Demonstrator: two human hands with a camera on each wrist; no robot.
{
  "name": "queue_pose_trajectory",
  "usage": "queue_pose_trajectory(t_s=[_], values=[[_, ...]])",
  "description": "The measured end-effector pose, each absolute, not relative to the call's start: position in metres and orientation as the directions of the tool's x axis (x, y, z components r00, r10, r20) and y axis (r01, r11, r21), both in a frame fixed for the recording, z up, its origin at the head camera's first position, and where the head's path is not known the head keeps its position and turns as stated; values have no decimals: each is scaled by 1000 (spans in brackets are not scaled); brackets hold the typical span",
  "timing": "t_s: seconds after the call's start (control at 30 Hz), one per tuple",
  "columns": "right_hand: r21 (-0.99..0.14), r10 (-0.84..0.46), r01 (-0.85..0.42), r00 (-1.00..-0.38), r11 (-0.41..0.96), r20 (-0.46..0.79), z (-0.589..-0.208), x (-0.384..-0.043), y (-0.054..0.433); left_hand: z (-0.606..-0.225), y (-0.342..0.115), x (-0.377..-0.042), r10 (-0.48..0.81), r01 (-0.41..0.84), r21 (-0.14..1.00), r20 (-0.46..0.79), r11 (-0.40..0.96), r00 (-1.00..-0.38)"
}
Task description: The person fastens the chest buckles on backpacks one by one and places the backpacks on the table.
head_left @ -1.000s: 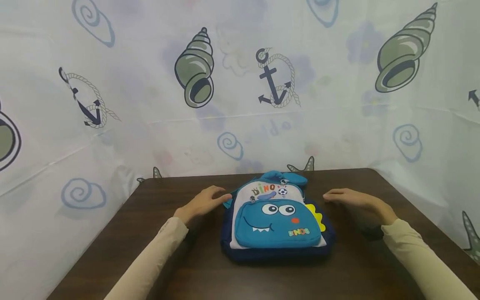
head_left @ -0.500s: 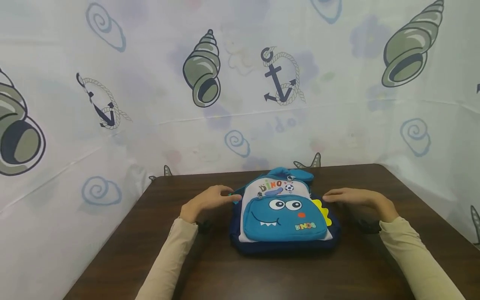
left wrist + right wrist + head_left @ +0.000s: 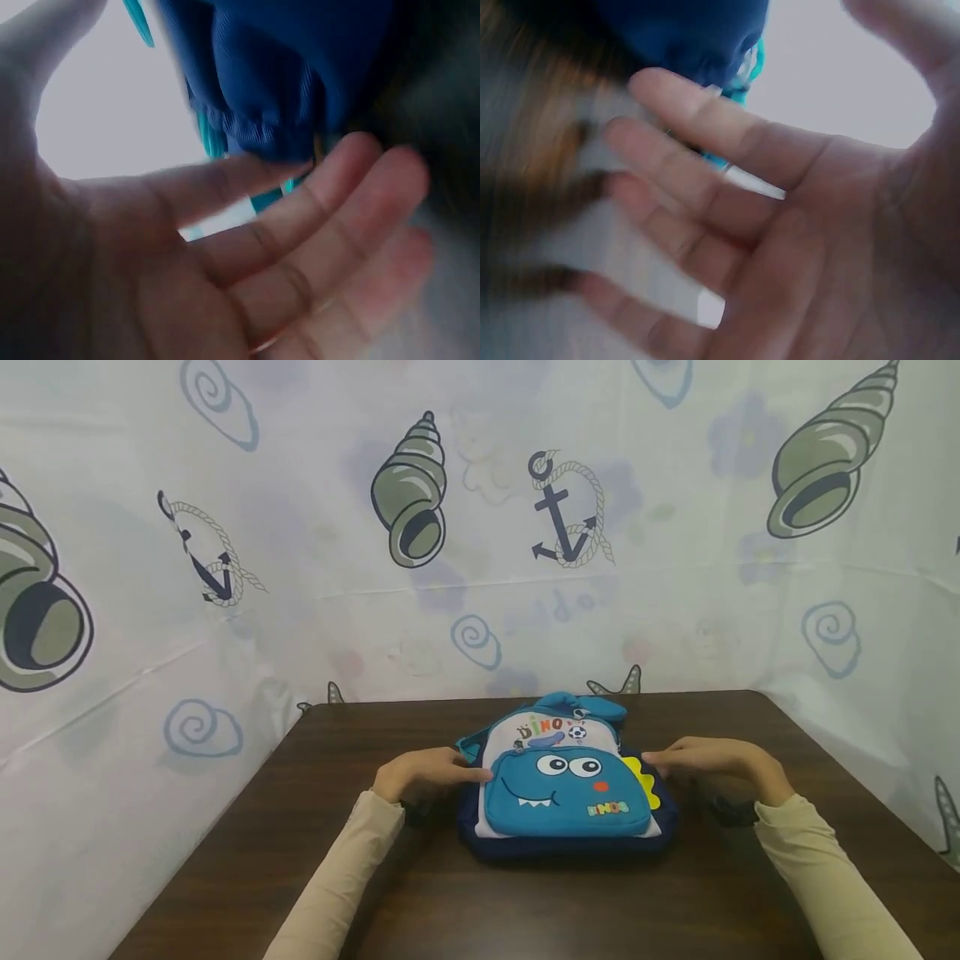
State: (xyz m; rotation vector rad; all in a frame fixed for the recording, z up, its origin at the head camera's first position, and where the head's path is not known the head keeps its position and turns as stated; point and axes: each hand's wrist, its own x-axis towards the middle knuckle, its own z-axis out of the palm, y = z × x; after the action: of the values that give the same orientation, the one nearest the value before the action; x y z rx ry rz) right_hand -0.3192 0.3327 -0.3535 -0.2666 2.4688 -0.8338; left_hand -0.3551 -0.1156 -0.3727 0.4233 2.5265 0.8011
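Observation:
A small children's backpack point(image 3: 567, 802) lies face up on the table, its top toward the back. It has a blue front pocket with a cartoon dinosaur face, yellow spikes on the right and navy sides. My left hand point(image 3: 426, 770) is at its left side, thumb overlapping the pocket's edge. On the opposite side, my right hand point(image 3: 711, 756) has its thumb right at the yellow spikes. Both wrist views show extended, slightly bent fingers close to the navy side fabric point(image 3: 262, 67). In the right wrist view the spread fingers point(image 3: 679, 176) are below the bag's side.
The dark brown wooden table point(image 3: 480, 914) extends around the bag on every side. Behind it and along both sides hangs a white cloth point(image 3: 495, 468) printed with shells and anchors. A blue strap point(image 3: 471, 746) sticks out at the bag's upper left.
My left hand has moved right and slightly toward me, up against the bag's side. The right hand has closed in on the right edge. The camera view has shifted slightly.

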Motion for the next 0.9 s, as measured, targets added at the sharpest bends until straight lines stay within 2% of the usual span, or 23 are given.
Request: queue_pose_trajectory(t_s=[0.1, 0.27, 0.4, 0.5, 0.67, 0.9], values=[[-634, -342, 27, -824, 773, -453, -352, -318, 322, -371, -115, -352, 386, 41, 651, -396, 758, -834], [-662, -318, 174, -770, 729, -553, -356, -310, 299, -375, -105, -345, 398, -37, 713, -433, 700, -809], [-608, -255, 168, -798, 776, -545, -359, -304, 289, -378, -90, -337, 455, -122, 803, -448, 584, -770], [-564, -227, 128, -826, 816, -516, -361, -304, 284, -380, -83, -337, 489, -94, 834, -406, 544, -772], [-534, -201, 115, -844, 838, -497, -370, -312, 282, -384, -81, -345, 487, 5, 812, -345, 583, -802], [-551, -169, 160, -851, 819, -498, -379, -315, 292, -389, -83, -355, 426, -47, 788, -380, 614, -821]])
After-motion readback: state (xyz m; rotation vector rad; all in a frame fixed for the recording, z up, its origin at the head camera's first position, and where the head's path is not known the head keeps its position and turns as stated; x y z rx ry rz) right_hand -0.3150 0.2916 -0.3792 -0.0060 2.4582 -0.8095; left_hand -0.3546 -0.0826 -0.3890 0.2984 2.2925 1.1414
